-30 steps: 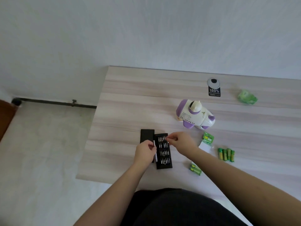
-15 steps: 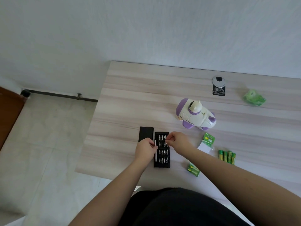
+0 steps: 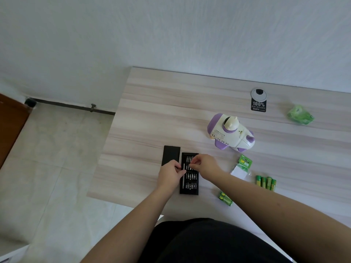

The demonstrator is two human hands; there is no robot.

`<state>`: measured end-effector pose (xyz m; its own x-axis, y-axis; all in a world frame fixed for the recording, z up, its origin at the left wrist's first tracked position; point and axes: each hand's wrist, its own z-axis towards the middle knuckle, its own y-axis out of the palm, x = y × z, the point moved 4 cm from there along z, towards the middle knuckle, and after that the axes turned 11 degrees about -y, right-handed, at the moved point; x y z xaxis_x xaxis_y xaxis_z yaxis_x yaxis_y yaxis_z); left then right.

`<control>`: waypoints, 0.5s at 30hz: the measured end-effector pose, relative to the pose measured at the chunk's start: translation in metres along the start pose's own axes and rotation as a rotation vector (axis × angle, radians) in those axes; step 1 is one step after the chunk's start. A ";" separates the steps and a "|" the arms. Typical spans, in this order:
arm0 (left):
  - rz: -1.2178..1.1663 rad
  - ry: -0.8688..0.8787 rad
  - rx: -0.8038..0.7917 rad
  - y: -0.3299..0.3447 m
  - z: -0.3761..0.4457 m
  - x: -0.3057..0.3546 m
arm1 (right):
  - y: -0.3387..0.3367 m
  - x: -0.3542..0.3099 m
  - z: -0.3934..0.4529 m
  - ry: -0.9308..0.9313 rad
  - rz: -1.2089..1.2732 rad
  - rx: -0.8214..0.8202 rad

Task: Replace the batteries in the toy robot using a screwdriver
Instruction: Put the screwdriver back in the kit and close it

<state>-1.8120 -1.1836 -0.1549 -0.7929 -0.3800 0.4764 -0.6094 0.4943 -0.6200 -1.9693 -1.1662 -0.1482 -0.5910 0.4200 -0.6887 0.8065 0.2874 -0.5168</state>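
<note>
Person stands at a pale wood-grain table, both bare forearms reaching in over the near edge. Black bit tray lies flat near the front-left of the table, rows of small metal bits in it & a slim silver screwdriver handle lying along its left side. Tray's black lid sits just beside it on the left, touching or nearly so.

Left hand is over the tray's left edge, fingers curled, thumb & forefinger meeting right at the upper part of the screwdriver handle; looks like a pinch on it, tho it's small in view. Right hand hovers over the tray's upper half, fingertips bunched together & pinching something tiny at the bit rows, prob a bit, too small to tell which.

Toy robot, white w/ purple trim, lies on its side further back & to the right, well apart from both hands, untouched. Near the right forearm: opened green battery pack w/ clear plastic, a row of four green batteries to its right, & two more green batteries by the forearm nearer the front edge. Further back: round grey cable grommet w/ a black "100%" tag below it, & a crumpled green wrapper off to the far right
</note>
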 end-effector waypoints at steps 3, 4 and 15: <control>0.003 0.004 0.000 0.000 0.000 0.000 | 0.002 0.000 0.001 0.013 0.006 0.021; 0.002 0.009 0.004 0.000 0.000 0.001 | 0.002 0.001 0.001 0.019 0.009 0.031; 0.091 0.080 -0.157 0.002 -0.002 -0.004 | 0.003 0.003 0.001 0.057 -0.020 0.068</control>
<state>-1.8106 -1.1793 -0.1566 -0.8386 -0.2678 0.4744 -0.5224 0.6422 -0.5609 -1.9687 -1.1648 -0.1521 -0.6035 0.4634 -0.6488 0.7901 0.2384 -0.5647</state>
